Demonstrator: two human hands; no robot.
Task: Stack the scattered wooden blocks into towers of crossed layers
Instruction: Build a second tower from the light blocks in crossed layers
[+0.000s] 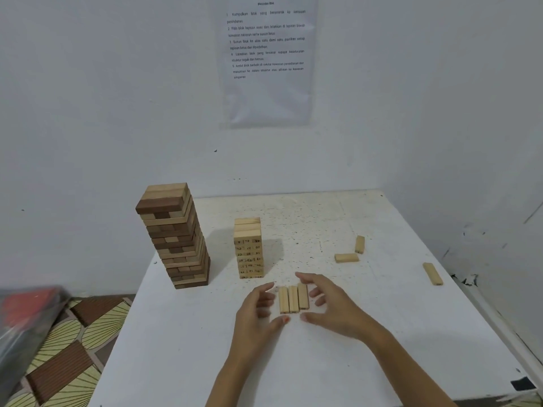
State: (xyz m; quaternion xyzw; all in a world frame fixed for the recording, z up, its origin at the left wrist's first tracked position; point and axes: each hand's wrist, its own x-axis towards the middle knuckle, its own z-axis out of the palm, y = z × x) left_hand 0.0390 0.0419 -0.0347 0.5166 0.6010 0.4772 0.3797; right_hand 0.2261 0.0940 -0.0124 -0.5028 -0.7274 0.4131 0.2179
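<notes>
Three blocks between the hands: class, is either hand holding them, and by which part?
Nothing is held. The left hand and right hand flank the row of three blocks, fingers loosely curled beside its long sides.

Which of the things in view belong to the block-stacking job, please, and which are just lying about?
Job: row of three blocks between the left hand and right hand; numbered tower; tall two-tone tower; loose blocks at right.
Lying about: printed wall sheet; patterned mat; wrapped bundle at left.

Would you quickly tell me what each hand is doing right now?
Left hand: open, holding nothing, beside the row of three blocks.
Right hand: open, holding nothing, on the row's other side.
</notes>
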